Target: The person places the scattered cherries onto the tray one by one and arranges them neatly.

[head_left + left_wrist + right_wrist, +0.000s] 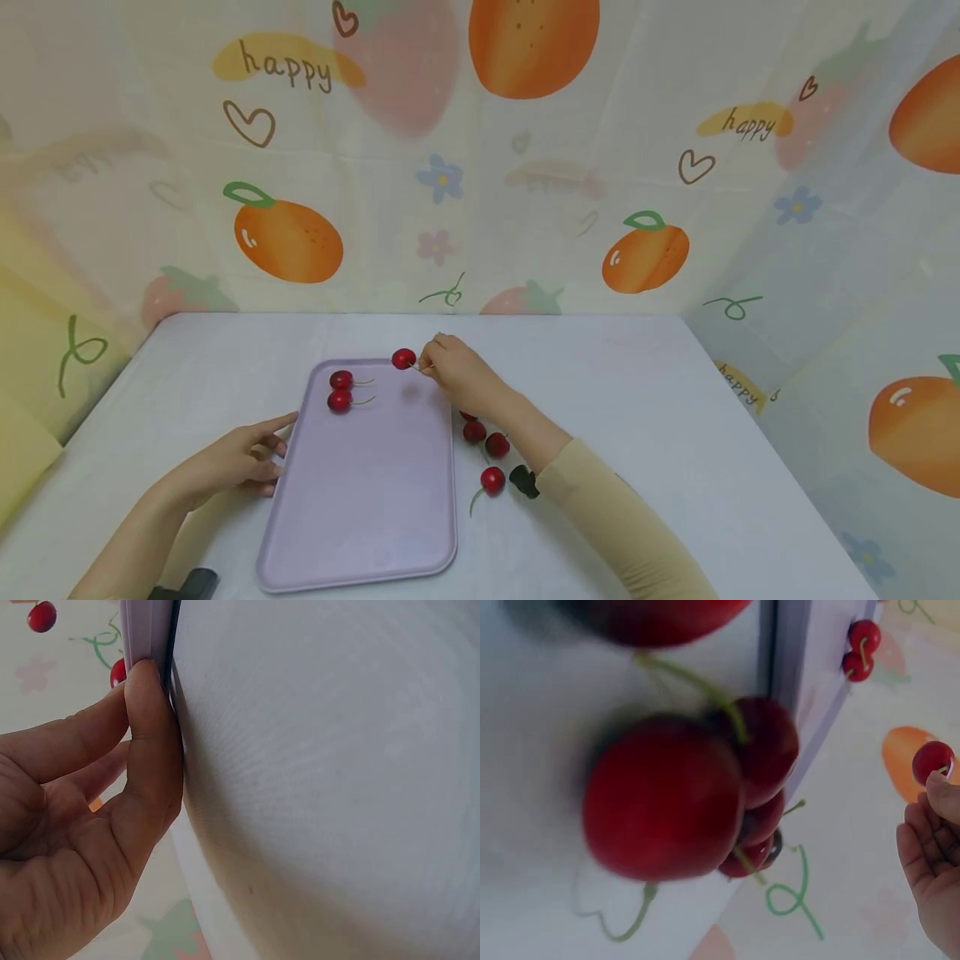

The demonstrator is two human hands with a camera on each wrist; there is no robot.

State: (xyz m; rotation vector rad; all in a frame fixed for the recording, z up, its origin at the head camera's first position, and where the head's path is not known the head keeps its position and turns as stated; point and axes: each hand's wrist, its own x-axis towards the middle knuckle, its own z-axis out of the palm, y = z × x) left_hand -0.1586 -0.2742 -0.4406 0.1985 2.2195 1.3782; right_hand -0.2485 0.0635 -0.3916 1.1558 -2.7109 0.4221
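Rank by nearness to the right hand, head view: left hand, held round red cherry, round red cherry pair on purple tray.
1. Held cherry: just left.
2. Cherry pair: farther left, on the tray.
3. Left hand: outside the tray's left edge.

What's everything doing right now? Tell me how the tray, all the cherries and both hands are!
Tray: lying on the table, mostly bare.
Two cherries: resting on the tray, stems on.
Held cherry: up in the air.
Loose cherries: on the table beside the tray.
Right hand: pinching the held cherry's stem.
Left hand: touching the tray's edge.
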